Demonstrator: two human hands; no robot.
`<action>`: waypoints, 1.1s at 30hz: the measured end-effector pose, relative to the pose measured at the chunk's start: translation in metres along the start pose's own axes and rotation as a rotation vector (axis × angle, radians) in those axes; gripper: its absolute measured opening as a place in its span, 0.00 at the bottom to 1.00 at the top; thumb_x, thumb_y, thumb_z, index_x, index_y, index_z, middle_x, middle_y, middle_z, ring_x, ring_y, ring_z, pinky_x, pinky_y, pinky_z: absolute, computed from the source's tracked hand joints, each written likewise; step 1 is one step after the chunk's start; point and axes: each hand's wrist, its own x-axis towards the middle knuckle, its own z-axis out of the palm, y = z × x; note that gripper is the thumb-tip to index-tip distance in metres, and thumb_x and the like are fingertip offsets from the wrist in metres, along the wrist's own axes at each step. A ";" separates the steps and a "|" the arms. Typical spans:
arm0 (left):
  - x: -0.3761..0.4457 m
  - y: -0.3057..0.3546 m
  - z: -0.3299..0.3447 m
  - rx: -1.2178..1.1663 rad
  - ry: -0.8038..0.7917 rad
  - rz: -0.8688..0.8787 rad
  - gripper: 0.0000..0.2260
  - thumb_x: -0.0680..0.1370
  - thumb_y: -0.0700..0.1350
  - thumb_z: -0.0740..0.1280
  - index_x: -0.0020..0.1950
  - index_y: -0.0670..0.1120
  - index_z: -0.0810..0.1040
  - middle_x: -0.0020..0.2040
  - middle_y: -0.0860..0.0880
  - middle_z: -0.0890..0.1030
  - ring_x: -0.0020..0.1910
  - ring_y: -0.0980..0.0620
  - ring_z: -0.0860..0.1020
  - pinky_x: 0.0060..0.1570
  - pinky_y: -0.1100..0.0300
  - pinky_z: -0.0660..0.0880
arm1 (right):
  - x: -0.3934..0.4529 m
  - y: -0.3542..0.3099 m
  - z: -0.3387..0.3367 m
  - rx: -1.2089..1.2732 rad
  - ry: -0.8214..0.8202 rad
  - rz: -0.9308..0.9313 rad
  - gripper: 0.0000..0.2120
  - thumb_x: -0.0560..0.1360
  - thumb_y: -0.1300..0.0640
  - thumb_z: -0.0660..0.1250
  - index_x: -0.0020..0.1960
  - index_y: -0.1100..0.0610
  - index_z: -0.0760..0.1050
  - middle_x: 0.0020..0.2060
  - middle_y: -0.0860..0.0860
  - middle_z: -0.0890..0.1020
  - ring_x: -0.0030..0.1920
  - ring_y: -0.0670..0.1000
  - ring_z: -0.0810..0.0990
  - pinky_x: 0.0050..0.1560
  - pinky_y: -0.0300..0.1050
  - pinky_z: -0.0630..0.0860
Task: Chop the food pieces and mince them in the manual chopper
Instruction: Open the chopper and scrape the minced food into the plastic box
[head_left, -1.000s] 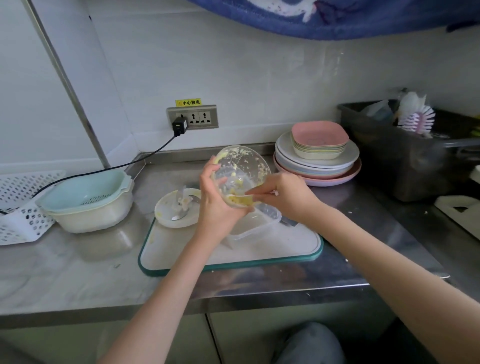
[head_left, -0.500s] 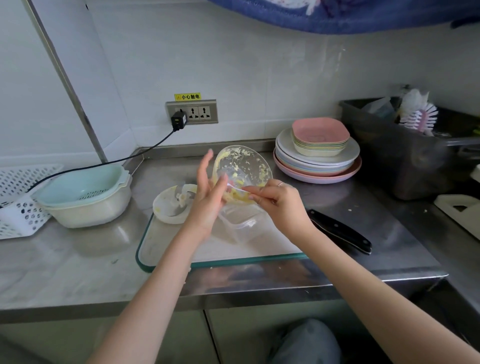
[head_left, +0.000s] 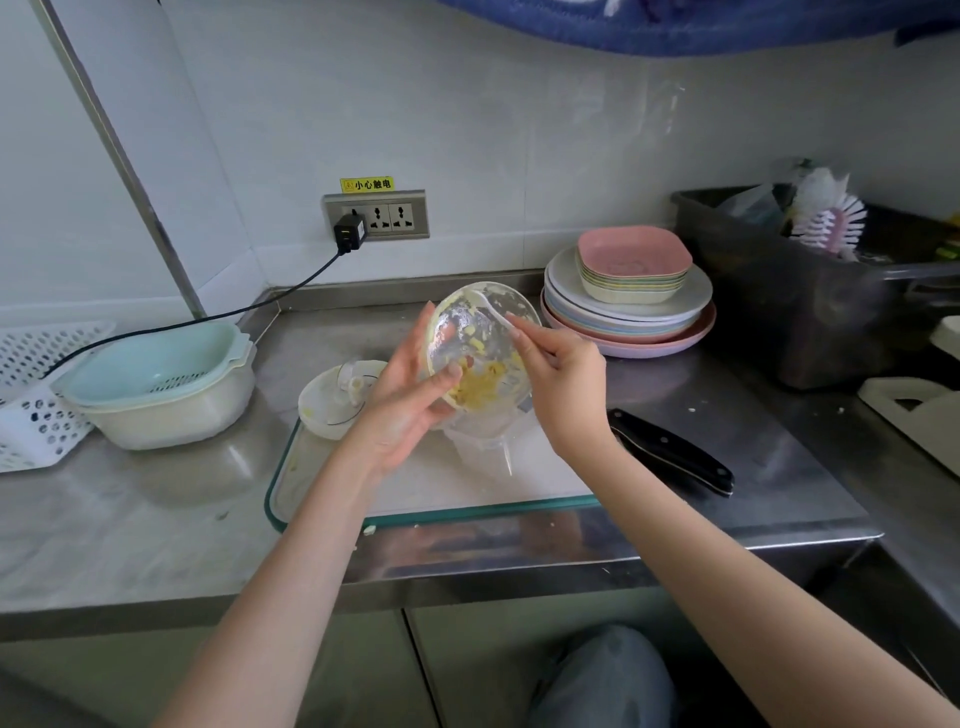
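My left hand (head_left: 405, 400) holds the clear chopper bowl (head_left: 480, 343) tilted on its side above the cutting board (head_left: 467, 488), its mouth facing me. Yellow minced food (head_left: 478, 387) has gathered at the bowl's lower rim, with scraps stuck to the wall. My right hand (head_left: 558, 384) pinches a white spoon (head_left: 491, 309) whose tip reaches inside the bowl near the upper wall. A clear plastic container (head_left: 488, 441) sits on the board right under the bowl. The chopper lid with its blade (head_left: 337, 397) lies upside down at the board's far left corner.
A black-handled knife (head_left: 675, 452) lies on the steel counter right of the board. Stacked plates and pink bowls (head_left: 631, 291) stand behind it. A pale blue colander in a basin (head_left: 161, 384) sits left, a white basket (head_left: 31, 395) beyond. A dark bin (head_left: 810, 296) with a brush is far right.
The spoon has moved from the bowl's lower rim up to its upper wall. My left hand's fingers have closed more around the bowl. The knife has come into view beside the board.
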 end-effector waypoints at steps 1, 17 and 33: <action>0.000 0.001 0.001 0.002 0.003 -0.001 0.46 0.63 0.50 0.80 0.76 0.58 0.60 0.74 0.51 0.67 0.65 0.46 0.75 0.57 0.47 0.76 | -0.002 -0.001 0.003 0.004 -0.023 -0.010 0.10 0.77 0.56 0.66 0.57 0.52 0.81 0.41 0.55 0.83 0.45 0.54 0.79 0.49 0.50 0.75; 0.004 -0.001 0.007 0.006 0.058 0.035 0.47 0.59 0.56 0.81 0.73 0.61 0.62 0.71 0.50 0.69 0.64 0.49 0.76 0.55 0.50 0.77 | -0.003 0.005 0.002 -0.065 -0.129 -0.119 0.11 0.75 0.56 0.69 0.56 0.52 0.81 0.30 0.45 0.69 0.35 0.44 0.69 0.38 0.48 0.76; 0.009 0.007 -0.002 0.163 0.007 0.064 0.41 0.62 0.57 0.79 0.70 0.67 0.63 0.71 0.59 0.66 0.70 0.51 0.70 0.66 0.42 0.69 | 0.020 0.014 -0.030 -0.407 -0.480 -0.294 0.10 0.72 0.54 0.71 0.53 0.45 0.82 0.32 0.44 0.73 0.35 0.47 0.71 0.40 0.52 0.73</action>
